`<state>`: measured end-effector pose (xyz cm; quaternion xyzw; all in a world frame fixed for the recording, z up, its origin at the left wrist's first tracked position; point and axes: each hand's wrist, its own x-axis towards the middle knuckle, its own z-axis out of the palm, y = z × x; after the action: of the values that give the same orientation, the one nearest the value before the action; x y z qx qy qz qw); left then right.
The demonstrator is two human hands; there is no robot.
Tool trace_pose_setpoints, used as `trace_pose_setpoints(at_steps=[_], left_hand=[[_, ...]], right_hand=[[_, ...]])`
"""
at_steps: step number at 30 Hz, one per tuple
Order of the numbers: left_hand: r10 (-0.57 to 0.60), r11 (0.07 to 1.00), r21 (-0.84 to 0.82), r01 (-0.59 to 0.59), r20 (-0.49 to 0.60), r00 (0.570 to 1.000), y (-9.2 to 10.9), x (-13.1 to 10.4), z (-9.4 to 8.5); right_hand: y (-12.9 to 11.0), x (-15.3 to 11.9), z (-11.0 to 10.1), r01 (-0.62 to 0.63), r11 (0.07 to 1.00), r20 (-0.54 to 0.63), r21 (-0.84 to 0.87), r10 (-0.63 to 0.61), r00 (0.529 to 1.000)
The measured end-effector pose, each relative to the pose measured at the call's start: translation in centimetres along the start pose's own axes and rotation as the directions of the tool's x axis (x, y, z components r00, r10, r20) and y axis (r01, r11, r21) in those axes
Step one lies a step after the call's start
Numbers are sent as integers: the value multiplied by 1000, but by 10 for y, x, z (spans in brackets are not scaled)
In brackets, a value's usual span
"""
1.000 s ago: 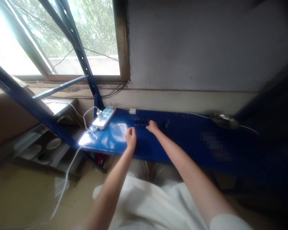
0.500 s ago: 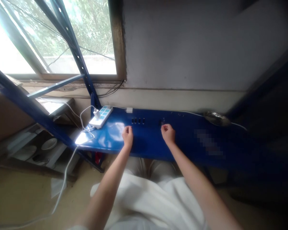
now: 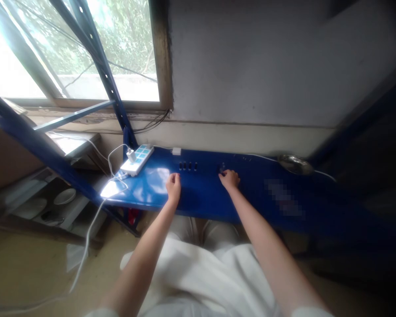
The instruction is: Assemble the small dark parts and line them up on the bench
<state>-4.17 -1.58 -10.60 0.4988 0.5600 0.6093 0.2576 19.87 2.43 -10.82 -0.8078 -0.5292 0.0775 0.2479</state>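
My left hand (image 3: 174, 187) is held over the front part of the blue table (image 3: 198, 196), its fingers closed in a pinch; anything between the fingertips is too small to make out. A row of several small dark cylindrical pieces (image 3: 190, 166) stands beyond it, slightly to the right. My right hand (image 3: 231, 179) is palm down at the tabletop, thumb and fingers drawn together beside a small clear piece (image 3: 222, 166). What those fingertips grip, if anything, is hidden.
A white power strip (image 3: 137, 160) with a plugged-in charger lies at the left, its cable trailing to the floor. Behind are a white adapter (image 3: 176, 151) and tiny bits (image 3: 246, 159). A shiny metal dish (image 3: 295, 164) sits at right; a blue frame post (image 3: 100, 61) rises at left.
My right hand has turned palm down and lowered its fingertips toward the clear piece. My left hand keeps its pinch in nearly the same place. The view has shifted slightly.
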Motion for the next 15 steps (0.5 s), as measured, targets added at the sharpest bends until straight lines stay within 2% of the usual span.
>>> trace_pose_setpoints(at_steps=[3, 6, 8, 10, 12, 15], left_hand=[[36, 999, 28, -37, 12, 999, 2, -1, 0], [192, 974, 102, -201, 92, 977, 5, -6, 4], [329, 922, 135, -364, 224, 917, 9, -11, 8], [416, 863, 128, -488, 367, 832, 14, -16, 15], [449, 822, 110, -559, 477, 755, 21, -21, 24], [463, 774, 98, -625, 585, 666, 30, -25, 42]], right_hand=[[-5, 0, 6, -66, 997, -40, 37, 68, 997], [-5, 0, 12, -71, 993, -99, 90, 80, 992], [-4, 1, 17, -56, 992, -132, 112, 70, 989], [-3, 2, 20, -46, 991, -162, 127, 67, 985], [-2, 3, 23, -40, 989, -190, 139, 66, 980], [-1, 3, 23, -32, 989, -197, 145, 60, 979]])
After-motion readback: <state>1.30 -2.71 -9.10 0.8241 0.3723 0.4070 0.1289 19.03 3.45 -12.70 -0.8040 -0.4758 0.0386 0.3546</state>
